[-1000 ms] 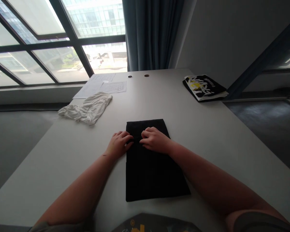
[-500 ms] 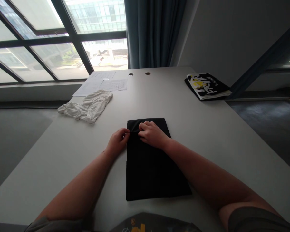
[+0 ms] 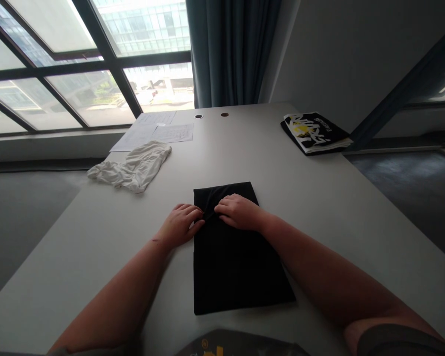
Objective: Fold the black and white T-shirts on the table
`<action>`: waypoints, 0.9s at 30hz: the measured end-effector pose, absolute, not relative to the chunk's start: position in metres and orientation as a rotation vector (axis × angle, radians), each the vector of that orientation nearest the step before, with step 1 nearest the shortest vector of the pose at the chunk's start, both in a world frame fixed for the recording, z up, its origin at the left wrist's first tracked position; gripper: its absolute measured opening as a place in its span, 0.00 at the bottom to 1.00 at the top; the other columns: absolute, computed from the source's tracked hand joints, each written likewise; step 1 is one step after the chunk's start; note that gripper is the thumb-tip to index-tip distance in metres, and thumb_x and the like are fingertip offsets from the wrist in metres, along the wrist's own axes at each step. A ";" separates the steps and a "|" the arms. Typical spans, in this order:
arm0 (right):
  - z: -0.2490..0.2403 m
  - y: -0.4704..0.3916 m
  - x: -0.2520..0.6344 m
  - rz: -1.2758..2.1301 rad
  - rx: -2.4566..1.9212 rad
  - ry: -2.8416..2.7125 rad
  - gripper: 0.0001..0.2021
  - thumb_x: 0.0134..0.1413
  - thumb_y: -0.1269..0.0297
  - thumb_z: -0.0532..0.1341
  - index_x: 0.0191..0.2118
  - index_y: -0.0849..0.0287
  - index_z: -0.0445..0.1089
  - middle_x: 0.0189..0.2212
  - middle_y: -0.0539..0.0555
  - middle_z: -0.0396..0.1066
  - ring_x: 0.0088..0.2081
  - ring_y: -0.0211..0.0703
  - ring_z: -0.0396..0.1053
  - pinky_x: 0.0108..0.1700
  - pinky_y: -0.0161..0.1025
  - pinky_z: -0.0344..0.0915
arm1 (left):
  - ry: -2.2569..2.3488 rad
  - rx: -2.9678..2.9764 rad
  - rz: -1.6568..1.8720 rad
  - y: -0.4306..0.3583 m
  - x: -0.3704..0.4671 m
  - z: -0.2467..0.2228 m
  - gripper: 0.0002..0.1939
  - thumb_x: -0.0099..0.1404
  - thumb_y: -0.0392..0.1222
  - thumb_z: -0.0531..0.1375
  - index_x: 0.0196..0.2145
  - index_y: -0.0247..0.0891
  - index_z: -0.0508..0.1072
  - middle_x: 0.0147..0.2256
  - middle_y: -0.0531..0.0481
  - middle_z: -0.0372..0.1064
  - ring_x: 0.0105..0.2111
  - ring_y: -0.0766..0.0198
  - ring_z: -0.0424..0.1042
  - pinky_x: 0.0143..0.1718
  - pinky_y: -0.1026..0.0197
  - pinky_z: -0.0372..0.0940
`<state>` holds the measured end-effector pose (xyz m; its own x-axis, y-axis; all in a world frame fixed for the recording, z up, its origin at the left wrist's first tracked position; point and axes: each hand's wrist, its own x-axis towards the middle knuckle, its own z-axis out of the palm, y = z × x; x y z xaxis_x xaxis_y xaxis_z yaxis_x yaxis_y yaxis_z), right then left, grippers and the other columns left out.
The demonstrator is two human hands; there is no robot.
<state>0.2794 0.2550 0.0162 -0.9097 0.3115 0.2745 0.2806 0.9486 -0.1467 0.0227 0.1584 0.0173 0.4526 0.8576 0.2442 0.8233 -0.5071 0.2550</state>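
Note:
A folded black cloth (image 3: 237, 267) lies flat as a long rectangle on the white table, with slanting creases near its far end. At its upper left edge is my left hand (image 3: 181, 223), thumb and fingers parted a little, the fingertips resting on the fabric. My right hand (image 3: 239, 211) lies over the upper part of the cloth, its fingers curled together on a fold of the fabric. A small gap separates the two hands.
To the left on the table (image 3: 107, 237) lies a crumpled white cloth (image 3: 135, 165), with paper sheets (image 3: 174, 132) behind it. Folded black printed fabric (image 3: 315, 131) sits at the far right edge. Two round holes are near the back edge, before the window and curtain.
My left fingers have loosened from their pinch and spread on the cloth. Both hands have come slightly nearer, and the creases at the cloth's far end have changed. The view has shifted slightly.

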 end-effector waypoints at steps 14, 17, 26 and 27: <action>-0.022 0.265 0.268 0.180 -1.137 -2.732 0.32 0.71 0.51 0.55 0.74 0.56 0.55 0.75 0.64 0.46 0.75 0.60 0.44 0.73 0.63 0.45 | 1.795 2.464 0.297 0.217 0.030 -0.026 0.32 0.77 0.52 0.49 0.73 0.39 0.54 0.74 0.40 0.48 0.74 0.50 0.49 0.72 0.42 0.50; -0.024 0.266 0.273 0.210 -1.138 -2.728 0.33 0.71 0.48 0.54 0.75 0.56 0.54 0.76 0.63 0.43 0.76 0.59 0.42 0.74 0.62 0.44 | 1.826 2.407 0.268 0.219 0.020 -0.031 0.33 0.78 0.53 0.47 0.75 0.39 0.51 0.75 0.41 0.44 0.74 0.50 0.45 0.73 0.42 0.46; -0.034 0.282 0.336 0.309 -1.343 -2.620 0.32 0.72 0.54 0.51 0.76 0.57 0.52 0.76 0.62 0.43 0.75 0.57 0.44 0.74 0.59 0.47 | 1.783 2.386 0.238 0.224 0.013 -0.031 0.36 0.79 0.57 0.44 0.75 0.35 0.47 0.76 0.37 0.37 0.75 0.50 0.41 0.74 0.44 0.43; -0.034 0.281 0.342 0.312 -1.374 -2.615 0.33 0.71 0.54 0.51 0.76 0.59 0.51 0.76 0.63 0.42 0.75 0.56 0.44 0.74 0.58 0.47 | 1.781 2.389 0.219 0.222 0.013 -0.029 0.37 0.79 0.58 0.44 0.76 0.35 0.47 0.76 0.37 0.37 0.75 0.50 0.41 0.74 0.44 0.43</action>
<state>0.3425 0.2813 -0.0344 -0.5607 0.8263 0.0532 0.7905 0.5533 -0.2624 0.0129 0.2223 -0.0293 0.2827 0.9589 0.0249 0.9364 -0.2816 0.2093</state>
